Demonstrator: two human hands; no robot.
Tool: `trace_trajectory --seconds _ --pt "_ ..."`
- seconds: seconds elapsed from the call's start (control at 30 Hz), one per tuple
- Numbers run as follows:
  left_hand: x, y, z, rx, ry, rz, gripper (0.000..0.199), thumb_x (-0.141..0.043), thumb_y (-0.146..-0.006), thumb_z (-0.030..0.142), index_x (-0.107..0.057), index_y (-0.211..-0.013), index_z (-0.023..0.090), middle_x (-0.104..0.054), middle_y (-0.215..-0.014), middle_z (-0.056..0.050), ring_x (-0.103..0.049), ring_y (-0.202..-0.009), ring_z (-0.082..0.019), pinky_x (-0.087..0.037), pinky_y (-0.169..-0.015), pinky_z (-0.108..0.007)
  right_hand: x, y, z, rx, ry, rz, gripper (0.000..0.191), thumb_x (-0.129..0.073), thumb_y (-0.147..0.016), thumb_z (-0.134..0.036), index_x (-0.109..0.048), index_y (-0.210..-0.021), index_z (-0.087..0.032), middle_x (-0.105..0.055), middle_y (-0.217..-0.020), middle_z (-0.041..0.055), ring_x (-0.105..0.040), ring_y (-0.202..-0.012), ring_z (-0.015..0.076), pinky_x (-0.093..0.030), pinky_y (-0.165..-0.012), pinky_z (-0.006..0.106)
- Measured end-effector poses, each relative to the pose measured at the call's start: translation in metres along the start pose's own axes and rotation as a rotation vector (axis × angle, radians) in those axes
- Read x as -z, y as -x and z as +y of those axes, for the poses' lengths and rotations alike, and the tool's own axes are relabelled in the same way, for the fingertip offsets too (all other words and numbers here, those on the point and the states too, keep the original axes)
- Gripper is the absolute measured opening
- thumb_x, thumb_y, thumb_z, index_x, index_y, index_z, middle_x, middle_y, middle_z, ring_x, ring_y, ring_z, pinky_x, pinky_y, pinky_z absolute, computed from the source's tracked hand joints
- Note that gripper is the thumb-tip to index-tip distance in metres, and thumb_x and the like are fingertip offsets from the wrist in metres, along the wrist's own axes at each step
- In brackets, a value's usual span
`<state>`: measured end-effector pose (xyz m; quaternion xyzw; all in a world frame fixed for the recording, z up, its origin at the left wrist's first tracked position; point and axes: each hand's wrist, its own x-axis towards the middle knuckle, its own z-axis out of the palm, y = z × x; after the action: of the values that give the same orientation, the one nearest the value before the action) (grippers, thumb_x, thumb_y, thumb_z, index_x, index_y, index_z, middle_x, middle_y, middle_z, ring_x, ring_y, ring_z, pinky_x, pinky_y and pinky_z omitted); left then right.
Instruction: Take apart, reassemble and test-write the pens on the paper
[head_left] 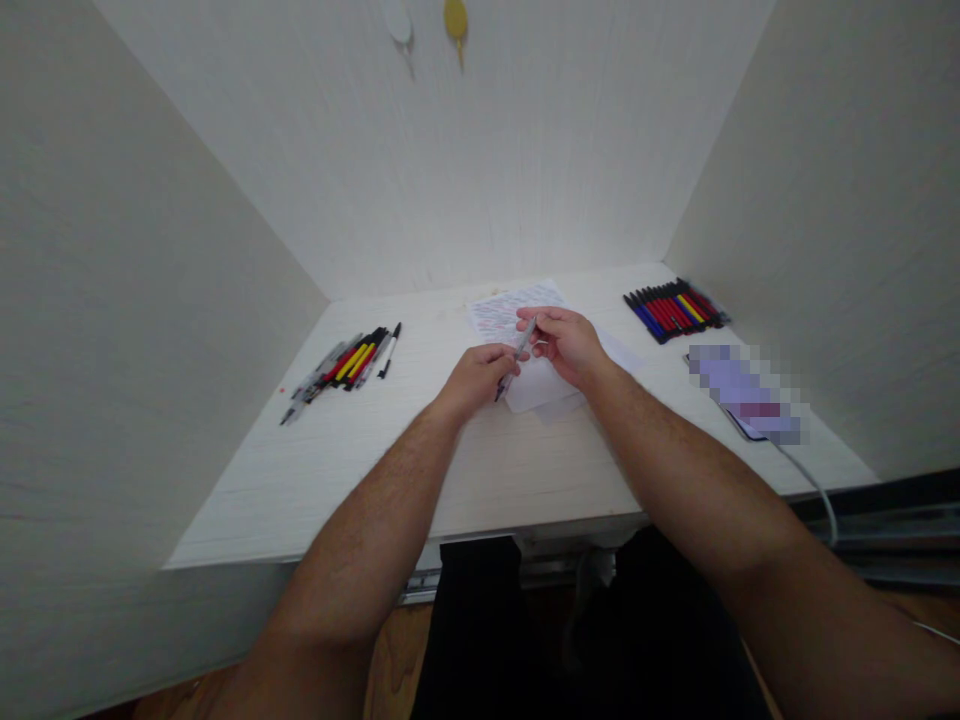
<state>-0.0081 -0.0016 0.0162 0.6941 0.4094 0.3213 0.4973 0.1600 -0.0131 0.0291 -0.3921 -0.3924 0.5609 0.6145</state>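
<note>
A slim grey pen (525, 340) with a dark lower end is held at a slant between my two hands, above some sheets of paper. My left hand (484, 378) grips its lower part between thumb and fingers. Around the upper end close the thumb and fingertips of my right hand (568, 343). Below them lies a blank white paper (540, 388). Behind the hands is a sheet covered with scribbled lines (495, 312), partly hidden by the right hand.
On the left lies a loose pile of pens (337, 365), with a white-and-black pen (391, 350) beside it. A row of coloured pens (675, 310) sits at the back right. Nearer is a phone (742, 395) with a cable (814, 480). Walls enclose the white table (360, 480).
</note>
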Motion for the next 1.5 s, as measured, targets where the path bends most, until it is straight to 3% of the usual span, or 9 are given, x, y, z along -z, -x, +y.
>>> trace_trajectory --seconds 0.2,0.33,0.47,0.6,0.8,0.97,1.13,1.27,1.5 --pt "0.0 -0.001 -0.004 -0.025 0.009 0.094 0.023 -0.066 -0.071 0.032 -0.066 -0.086 0.016 -0.06 -0.067 0.002 -0.049 -0.054 -0.009 -0.038 -0.052 -0.022 -0.001 -0.002 0.004 -0.018 0.039 0.117 0.032 -0.078 -0.072 -0.044 -0.059 -0.077 -0.019 -0.062 -0.071 -0.0011 -0.055 -0.056 0.0082 -0.041 -0.045 0.019" --pt "-0.001 0.001 -0.003 -0.025 -0.003 0.12 0.026 -0.071 -0.069 0.032 -0.066 -0.089 0.016 -0.06 -0.066 0.003 -0.049 -0.053 -0.009 -0.036 -0.05 -0.022 0.002 -0.002 0.007 -0.002 0.108 0.135 0.035 -0.081 -0.069 -0.042 -0.054 -0.066 -0.018 -0.055 -0.057 -0.0028 -0.052 -0.053 0.0082 -0.041 -0.045 0.019" --pt "-0.002 0.004 0.006 -0.03 -0.014 0.113 0.016 -0.066 -0.07 0.027 -0.067 -0.081 0.015 -0.061 -0.068 0.002 -0.049 -0.057 -0.009 -0.039 -0.054 -0.022 0.004 -0.001 0.003 0.008 0.068 0.085 0.02 -0.078 -0.068 -0.029 -0.064 -0.074 -0.015 -0.06 -0.064 -0.0005 -0.055 -0.058 0.0086 -0.04 -0.047 0.019" --pt "-0.003 0.006 0.011 -0.029 -0.011 0.071 0.011 -0.06 -0.071 0.024 -0.066 -0.074 0.015 -0.06 -0.067 0.002 -0.05 -0.06 -0.01 -0.039 -0.058 -0.023 0.002 0.001 0.002 0.001 0.035 0.035 0.023 -0.078 -0.068 -0.032 -0.067 -0.081 -0.015 -0.067 -0.08 0.0025 -0.055 -0.061 0.0082 -0.04 -0.047 0.019" --pt "-0.003 0.005 0.009 -0.036 -0.055 0.094 0.017 -0.063 -0.071 0.027 -0.068 -0.081 0.015 -0.063 -0.071 0.001 -0.05 -0.06 -0.01 -0.04 -0.057 -0.023 0.003 0.0 0.007 -0.005 0.139 0.123 0.028 -0.08 -0.067 -0.036 -0.06 -0.067 -0.017 -0.057 -0.06 -0.0018 -0.051 -0.055 0.0081 -0.039 -0.046 0.019" --pt "-0.002 0.003 0.005 -0.049 -0.064 0.113 0.019 -0.063 -0.072 0.029 -0.069 -0.084 0.016 -0.066 -0.073 0.0 -0.054 -0.062 -0.01 -0.041 -0.058 -0.023 0.002 0.001 0.002 -0.006 0.042 0.036 0.022 -0.077 -0.066 -0.025 -0.068 -0.084 -0.017 -0.07 -0.088 0.0038 -0.056 -0.065 0.0085 -0.042 -0.05 0.019" --pt "-0.001 0.002 0.002 -0.046 -0.082 0.13 0.022 -0.065 -0.072 0.031 -0.07 -0.086 0.016 -0.065 -0.072 0.0 -0.053 -0.061 -0.011 -0.041 -0.057 -0.023 0.001 0.001 0.001 -0.024 0.095 0.096 0.019 -0.077 -0.066 -0.029 -0.064 -0.073 -0.017 -0.063 -0.07 0.0006 -0.054 -0.06 0.0088 -0.039 -0.047 0.019" --pt "0.0 0.002 0.001 -0.04 -0.09 0.113 0.023 -0.064 -0.072 0.032 -0.069 -0.087 0.016 -0.063 -0.069 0.001 -0.051 -0.057 -0.01 -0.039 -0.054 -0.022 -0.001 0.002 0.002 -0.023 0.068 0.048 0.019 -0.076 -0.065 -0.026 -0.067 -0.079 -0.016 -0.068 -0.081 0.0033 -0.057 -0.065 0.0092 -0.04 -0.048 0.019" --pt "0.001 0.0 0.001 -0.033 -0.135 0.1 0.024 -0.063 -0.072 0.031 -0.072 -0.088 0.016 -0.066 -0.073 -0.001 -0.053 -0.062 -0.012 -0.041 -0.058 -0.023 0.008 -0.006 -0.007 0.07 0.027 0.321 0.01 -0.07 -0.072 -0.023 -0.064 -0.078 -0.018 -0.064 -0.072 -0.0015 -0.052 -0.055 0.0056 -0.039 -0.045 0.017"
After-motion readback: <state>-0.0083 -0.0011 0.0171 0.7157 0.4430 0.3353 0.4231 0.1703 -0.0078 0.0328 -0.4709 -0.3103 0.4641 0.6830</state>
